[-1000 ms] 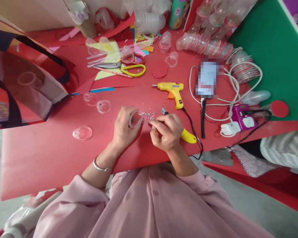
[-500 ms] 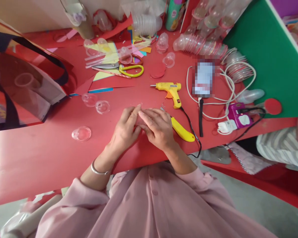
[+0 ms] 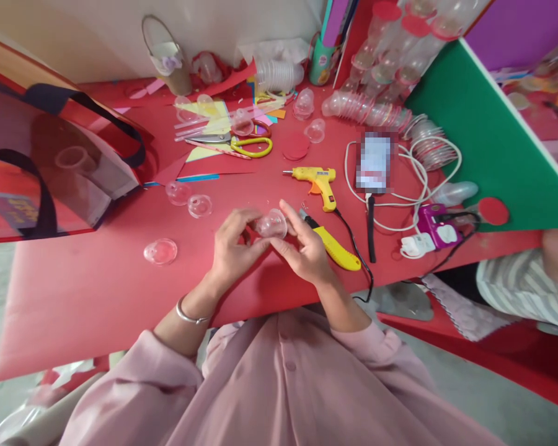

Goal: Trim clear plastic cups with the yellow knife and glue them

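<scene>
Between my hands is a clear plastic dome lid [image 3: 273, 224], lying on its side with its wide rim toward the right. My left hand [image 3: 236, 248] grips its narrow end, fingers curled and slightly blurred. My right hand [image 3: 307, 251] holds the rim between thumb and fingers. A yellow box cutter [image 3: 337, 248] lies just right of my right hand. Beyond it rests a yellow glue gun [image 3: 318, 181], nozzle to the left. Left of my hands sit two clear dome lids [image 3: 199, 205] and, nearer the table edge, another dome lid [image 3: 160, 251].
Scissors [image 3: 251, 147] lie on paper scraps and straws at the back. A phone [image 3: 374, 162], white cables and a purple power strip [image 3: 439, 226] are on the right, beside a green board [image 3: 483, 142]. A clear bag [image 3: 65, 167] stands left. Another person's striped sleeve [image 3: 530, 279] shows at right.
My hands have moved apart a little, and the dome lid that they were covering now shows between them. The camera view has shifted slightly.
</scene>
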The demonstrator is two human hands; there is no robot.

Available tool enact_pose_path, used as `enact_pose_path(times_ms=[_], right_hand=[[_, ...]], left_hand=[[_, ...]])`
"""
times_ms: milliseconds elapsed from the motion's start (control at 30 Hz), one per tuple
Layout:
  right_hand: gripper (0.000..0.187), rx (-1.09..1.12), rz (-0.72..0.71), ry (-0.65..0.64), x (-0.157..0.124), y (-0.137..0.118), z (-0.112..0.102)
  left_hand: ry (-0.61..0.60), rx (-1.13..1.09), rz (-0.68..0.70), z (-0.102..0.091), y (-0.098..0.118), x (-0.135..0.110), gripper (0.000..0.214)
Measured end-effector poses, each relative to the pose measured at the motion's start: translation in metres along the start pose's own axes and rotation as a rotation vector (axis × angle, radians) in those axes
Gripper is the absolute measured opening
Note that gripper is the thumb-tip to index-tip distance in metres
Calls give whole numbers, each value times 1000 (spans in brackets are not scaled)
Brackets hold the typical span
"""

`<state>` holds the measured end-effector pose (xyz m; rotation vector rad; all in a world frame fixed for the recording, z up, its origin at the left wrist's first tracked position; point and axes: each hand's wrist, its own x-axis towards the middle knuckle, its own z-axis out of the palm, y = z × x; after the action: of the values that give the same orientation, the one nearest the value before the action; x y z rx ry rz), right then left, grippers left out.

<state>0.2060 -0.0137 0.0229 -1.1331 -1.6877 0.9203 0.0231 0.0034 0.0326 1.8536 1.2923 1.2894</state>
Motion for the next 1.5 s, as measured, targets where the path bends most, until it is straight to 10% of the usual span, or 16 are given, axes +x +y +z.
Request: enact_pose_path(times_ms=[200,333,500,733,1033,1500], right_hand=[[81,72,-12,201,0,0,-1],[68,275,18,-21,-1,-2,-2],[63,342,71,232,0,6,-1],[22,131,22,202,3,-1,-2],[13,-143,-231,251,5,1,2],[18,-233,-164,292,1,4,-1]], left_hand=[[107,-114,-211,6,2,1,50],[-1,0,-52,7,0,-3,40],[6,-52,7,8,-4,-6,39],[-54,-218,-58,11,-2,-8,40],[-113,-681,-386,11,0,-1,47],[-24,35,139,9,2,-4,31]])
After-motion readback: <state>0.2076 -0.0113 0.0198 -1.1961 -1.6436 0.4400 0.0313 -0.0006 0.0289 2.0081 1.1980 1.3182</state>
